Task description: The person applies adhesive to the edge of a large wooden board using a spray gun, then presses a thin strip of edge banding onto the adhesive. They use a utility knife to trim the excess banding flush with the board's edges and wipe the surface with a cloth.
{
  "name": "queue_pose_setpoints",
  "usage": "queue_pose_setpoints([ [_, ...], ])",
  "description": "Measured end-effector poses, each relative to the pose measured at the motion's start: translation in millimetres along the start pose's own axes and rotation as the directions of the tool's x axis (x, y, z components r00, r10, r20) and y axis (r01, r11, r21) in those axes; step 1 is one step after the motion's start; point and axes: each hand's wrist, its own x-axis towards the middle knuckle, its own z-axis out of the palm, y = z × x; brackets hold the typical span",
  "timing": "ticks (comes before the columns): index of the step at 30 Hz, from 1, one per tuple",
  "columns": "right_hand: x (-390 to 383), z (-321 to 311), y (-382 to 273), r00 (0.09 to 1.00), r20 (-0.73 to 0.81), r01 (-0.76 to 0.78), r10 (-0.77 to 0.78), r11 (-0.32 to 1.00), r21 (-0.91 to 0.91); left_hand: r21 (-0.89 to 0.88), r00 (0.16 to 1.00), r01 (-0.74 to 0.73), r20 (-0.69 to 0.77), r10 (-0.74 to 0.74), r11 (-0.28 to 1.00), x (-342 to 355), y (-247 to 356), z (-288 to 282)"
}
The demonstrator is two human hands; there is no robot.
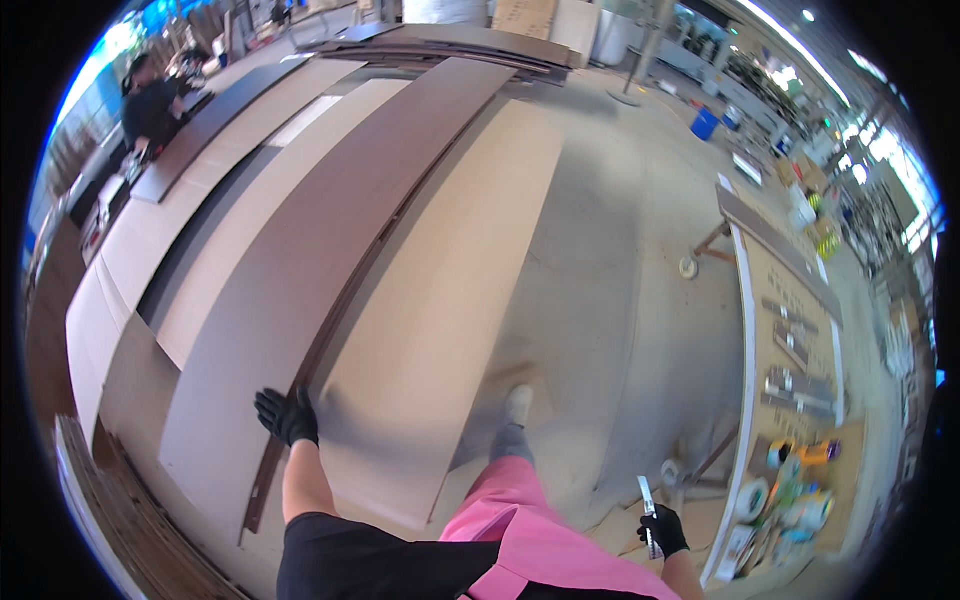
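Observation:
My left hand, in a black glove, lies with fingers stretched out on the right edge of a long brown panel, towards its near end. To the right of that panel a long beige sheet lies lower down. At the lower right, my right hand, also gloved in black, is closed around a slim silver-white tool. The tool looks like a utility knife and points upward, away from the panels. My right hand hangs near the side of a worktable.
The worktable at right carries metal strips, tape rolls and bottles. More stacked panels lie at the back. Another person is at the far left. A blue bin stands at the back right.

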Motion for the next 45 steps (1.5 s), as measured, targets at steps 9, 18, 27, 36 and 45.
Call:
queue_pose_setpoints([
  [9, 215.2, -90.3, -230.8, 0.956, 0.126, 0.293, -0.264, 0.853, -0.431, 0.114, 0.995, 0.086, 0.046, -0.092, 0.990, 47.2, 158.4, -0.3],
  [18, 302.9, -126.9, -317.0, 0.973, 0.098, -0.148, 0.209, 0.891, -0.430, -0.051, 0.953, -0.300, 0.028, 0.302, 0.952, 125.4, 418.6, 0.9],
  [27, 544.1, -141.7, -493.4, 0.936, 0.333, 0.122, 0.112, 0.786, -0.607, 0.154, 0.962, -0.156, 0.249, 0.114, 0.976, 139.6, 462.7, -24.1],
  [36, 710.3, -48.7, -711.3, 0.808, 0.575, 0.386, 0.126, 0.625, -0.678, -0.381, 0.981, -0.189, -0.106, 0.160, 0.905, -83.0, 530.8, -38.1],
  [45, 700.9, 42.1, -748.4, 0.384, 0.857, 0.918, 0.343, -0.046, -0.393, -0.141, 0.346, 0.934, 0.572, -0.744, 0.327, -545.3, 575.1, -77.8],
])
